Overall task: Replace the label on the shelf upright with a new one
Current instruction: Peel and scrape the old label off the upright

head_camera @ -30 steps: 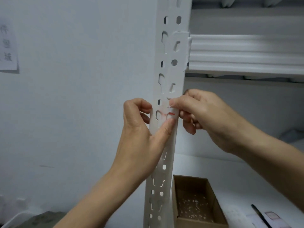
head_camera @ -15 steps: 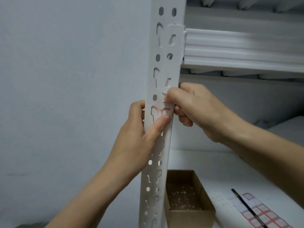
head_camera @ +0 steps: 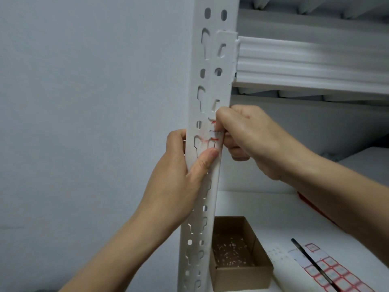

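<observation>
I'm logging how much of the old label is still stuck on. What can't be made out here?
Head view:
Old label: right hand covers its right edge; pinch or scrape unclear.
Left hand: fingers hidden behind the shelf upright.
Label sheet: cut off by the bottom edge, print too small.
Cardboard box scraps: too small.

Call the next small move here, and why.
Probably peel the old label off the upright with the right hand: it pinches the label's edge, red scraps cling to the metal, and the left hand braces the upright just below.
</observation>
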